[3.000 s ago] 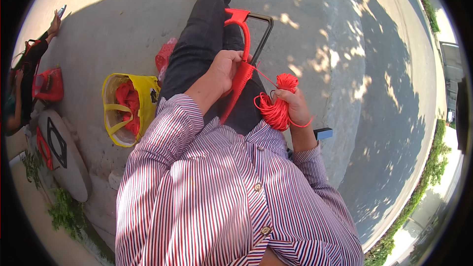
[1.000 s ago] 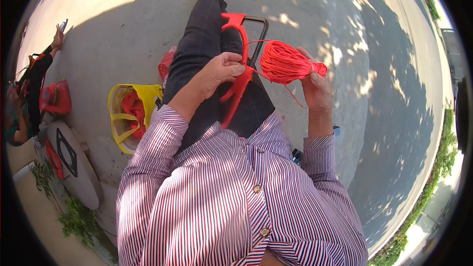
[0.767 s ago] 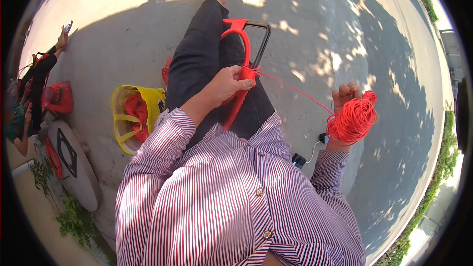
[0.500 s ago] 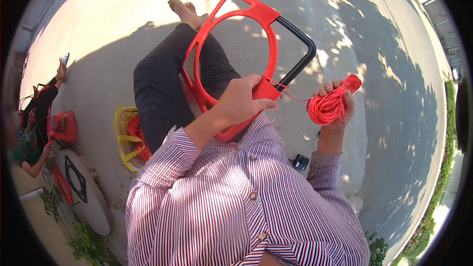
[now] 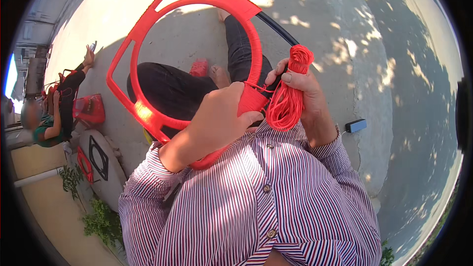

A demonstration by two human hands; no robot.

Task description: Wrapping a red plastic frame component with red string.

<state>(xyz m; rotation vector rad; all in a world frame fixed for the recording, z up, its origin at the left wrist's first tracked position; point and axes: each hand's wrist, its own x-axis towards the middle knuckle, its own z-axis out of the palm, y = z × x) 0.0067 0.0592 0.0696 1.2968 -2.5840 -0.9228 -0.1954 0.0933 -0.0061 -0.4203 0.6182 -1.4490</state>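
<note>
A red plastic frame with a large round opening is held up in front of my shirt, above my legs. Red cord is wound closely along parts of its edge. My left hand wraps round its near corner, over the cord windings. From the frame's right side runs a black bar, its near end hidden behind my right hand. That hand is closed on a tied bundle of red cord, close beside the wound corner. A strand links the bundle's area with the windings.
At the left, another person sits on the ground near a red bag-like item. A pale rounded slab carries a black frame and a red frame. A small blue-topped box lies on the concrete to my right.
My right hand has brought the cord bundle leftward, up to the black bar and the wound corner. The frame has tilted and swung up and left. One leg is now folded in.
</note>
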